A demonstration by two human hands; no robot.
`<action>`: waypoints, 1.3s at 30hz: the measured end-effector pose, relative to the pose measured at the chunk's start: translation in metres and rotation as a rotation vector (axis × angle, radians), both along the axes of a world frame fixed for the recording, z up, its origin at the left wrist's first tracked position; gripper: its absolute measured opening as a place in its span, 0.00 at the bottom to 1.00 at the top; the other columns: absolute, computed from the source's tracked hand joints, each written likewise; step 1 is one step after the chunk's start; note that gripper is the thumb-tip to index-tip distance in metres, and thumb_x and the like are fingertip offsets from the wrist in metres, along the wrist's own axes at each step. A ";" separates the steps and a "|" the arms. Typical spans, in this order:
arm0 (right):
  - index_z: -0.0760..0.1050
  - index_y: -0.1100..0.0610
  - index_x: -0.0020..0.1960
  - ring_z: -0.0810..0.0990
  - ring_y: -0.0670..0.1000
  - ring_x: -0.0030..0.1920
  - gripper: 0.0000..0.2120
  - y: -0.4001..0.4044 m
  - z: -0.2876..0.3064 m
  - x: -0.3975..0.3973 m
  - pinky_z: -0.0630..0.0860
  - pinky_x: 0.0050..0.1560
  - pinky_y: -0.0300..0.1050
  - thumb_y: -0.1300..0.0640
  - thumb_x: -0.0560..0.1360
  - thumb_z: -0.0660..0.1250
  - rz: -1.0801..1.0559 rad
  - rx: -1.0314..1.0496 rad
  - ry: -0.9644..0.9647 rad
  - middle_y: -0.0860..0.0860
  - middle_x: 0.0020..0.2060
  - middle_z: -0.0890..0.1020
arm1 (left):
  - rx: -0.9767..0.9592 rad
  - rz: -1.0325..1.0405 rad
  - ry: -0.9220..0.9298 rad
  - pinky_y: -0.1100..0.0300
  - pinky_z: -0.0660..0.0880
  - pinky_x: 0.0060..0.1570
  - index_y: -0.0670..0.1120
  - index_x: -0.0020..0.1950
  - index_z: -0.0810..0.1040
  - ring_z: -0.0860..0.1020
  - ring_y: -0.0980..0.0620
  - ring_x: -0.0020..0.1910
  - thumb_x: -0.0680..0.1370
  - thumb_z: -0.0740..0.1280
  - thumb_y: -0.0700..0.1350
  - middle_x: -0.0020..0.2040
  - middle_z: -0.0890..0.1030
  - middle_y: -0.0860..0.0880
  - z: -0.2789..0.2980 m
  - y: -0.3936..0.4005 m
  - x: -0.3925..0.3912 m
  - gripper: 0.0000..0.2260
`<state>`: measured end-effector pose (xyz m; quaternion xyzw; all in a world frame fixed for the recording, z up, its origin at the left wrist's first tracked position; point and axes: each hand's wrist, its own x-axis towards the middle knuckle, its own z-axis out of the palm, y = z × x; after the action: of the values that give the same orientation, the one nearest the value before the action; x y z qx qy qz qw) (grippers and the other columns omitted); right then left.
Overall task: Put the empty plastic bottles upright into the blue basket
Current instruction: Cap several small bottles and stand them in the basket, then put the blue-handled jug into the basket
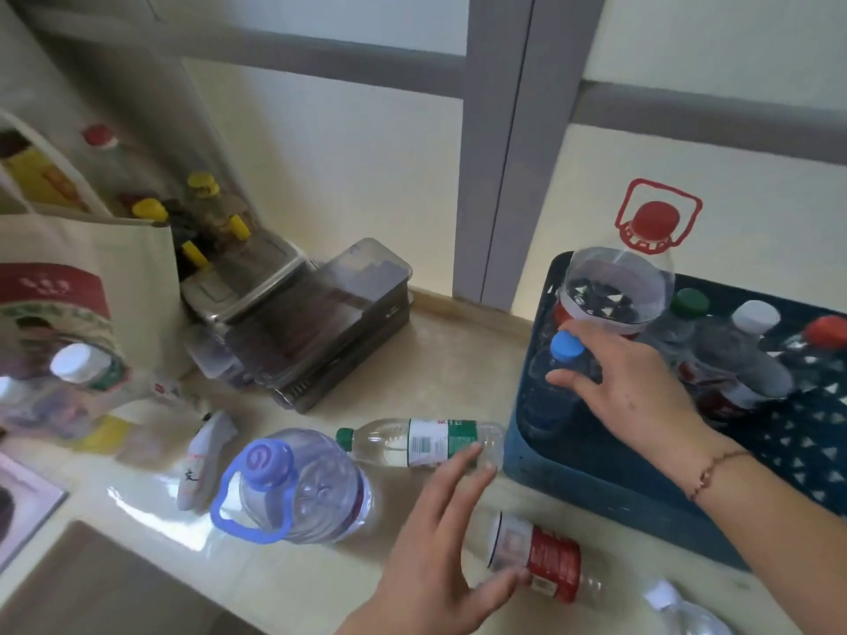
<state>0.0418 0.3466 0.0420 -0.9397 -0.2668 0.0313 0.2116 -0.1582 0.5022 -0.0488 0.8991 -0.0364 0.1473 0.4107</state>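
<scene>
The blue basket (591, 478) stands at the right on the counter. It holds several upright bottles, among them a large one with a red cap and handle (653, 222). My right hand (628, 382) rests on a blue-capped bottle (554, 382) in the basket's near left corner, fingers around its neck. My left hand (440, 552) hovers open over the counter. Its fingertips reach a green-capped bottle (417, 440) lying on its side. A red-labelled bottle (545, 556) lies by the thumb. A big bottle with a purple cap and handle (298, 488) lies to the left.
A cloth bag (87, 286) stands at the left, a white-capped bottle (82, 368) in front of it. Stacked plastic boxes (316, 323) and yellow-capped bottles (201, 213) sit at the back by the wall. A small white pouch (201, 460) lies nearby.
</scene>
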 end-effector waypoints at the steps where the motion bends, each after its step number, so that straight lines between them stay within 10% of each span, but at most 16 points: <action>1: 0.73 0.55 0.67 0.82 0.55 0.42 0.26 -0.001 0.001 0.000 0.79 0.42 0.49 0.47 0.72 0.72 0.020 -0.094 -0.126 0.51 0.52 0.82 | 0.018 0.001 -0.013 0.60 0.65 0.72 0.49 0.76 0.65 0.65 0.51 0.76 0.72 0.76 0.59 0.78 0.64 0.51 -0.010 0.004 -0.014 0.37; 11: 0.67 0.48 0.69 0.84 0.54 0.46 0.32 -0.008 0.013 -0.002 0.75 0.29 0.42 0.32 0.72 0.55 0.066 -0.463 -0.374 0.48 0.59 0.82 | -0.110 0.579 0.050 0.50 0.81 0.41 0.72 0.56 0.70 0.79 0.62 0.45 0.59 0.74 0.55 0.51 0.76 0.57 -0.076 0.050 -0.122 0.28; 16: 0.60 0.45 0.71 0.81 0.53 0.53 0.34 -0.005 0.033 -0.009 0.80 0.36 0.47 0.28 0.71 0.51 0.021 -0.629 -0.340 0.46 0.60 0.79 | -0.393 0.821 -0.091 0.61 0.74 0.61 0.65 0.67 0.60 0.75 0.47 0.61 0.55 0.80 0.51 0.66 0.67 0.50 -0.069 0.077 -0.111 0.46; 22: 0.68 0.47 0.70 0.80 0.54 0.56 0.30 0.069 0.068 -0.072 0.81 0.45 0.51 0.34 0.72 0.61 0.383 -0.091 -0.291 0.49 0.58 0.81 | -0.503 0.770 0.059 0.72 0.65 0.65 0.59 0.72 0.53 0.66 0.71 0.67 0.55 0.81 0.56 0.67 0.61 0.75 -0.037 0.094 -0.067 0.53; 25: 0.58 0.41 0.75 0.71 0.48 0.67 0.39 0.120 0.061 -0.108 0.73 0.64 0.47 0.38 0.69 0.70 0.676 0.056 0.107 0.44 0.69 0.70 | -0.510 0.782 0.101 0.55 0.73 0.64 0.56 0.72 0.58 0.72 0.59 0.67 0.57 0.83 0.53 0.67 0.67 0.69 -0.034 0.096 -0.057 0.51; 30: 0.49 0.37 0.73 0.73 0.51 0.65 0.47 0.165 0.025 -0.126 0.74 0.62 0.49 0.50 0.66 0.76 0.761 0.089 0.324 0.42 0.71 0.64 | -0.505 0.741 0.118 0.67 0.76 0.55 0.51 0.72 0.62 0.78 0.58 0.61 0.63 0.82 0.38 0.62 0.76 0.62 -0.041 0.100 -0.058 0.44; 39: 0.56 0.45 0.66 0.68 0.54 0.65 0.37 0.175 -0.017 -0.137 0.76 0.56 0.59 0.60 0.68 0.75 0.813 0.257 0.256 0.51 0.65 0.67 | -0.520 0.769 0.167 0.69 0.77 0.47 0.45 0.68 0.70 0.82 0.56 0.52 0.60 0.80 0.45 0.54 0.82 0.54 -0.059 0.106 -0.064 0.39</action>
<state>-0.0948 0.5212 0.0254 -0.7130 -0.5880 0.1948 0.3286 -0.2223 0.6087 -0.1076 0.7234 0.3705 0.2199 0.5396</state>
